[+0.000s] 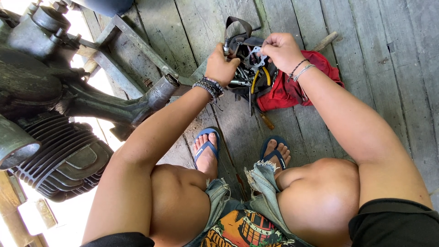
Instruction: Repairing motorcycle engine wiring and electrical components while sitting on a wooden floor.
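1. The left hand (221, 65), at twelve o'clock, is closed around a small metal socket (226, 47).
2. The right hand (280, 49), toward one o'clock, pinches a flat metal gasket (257, 56) between its fingers.
3. Both hands hover over an open tool bag (249, 75) holding pliers (259, 77) with yellow grips, just beside a red cloth (292, 89).
4. An engine (55, 137) with cooling fins fills nine o'clock.
5. Blue sandals (206, 146) rest on grey wooden planks (366, 55) at centre.

Both arms reach forward, left hand (221, 65) and right hand (280, 50) clenched.
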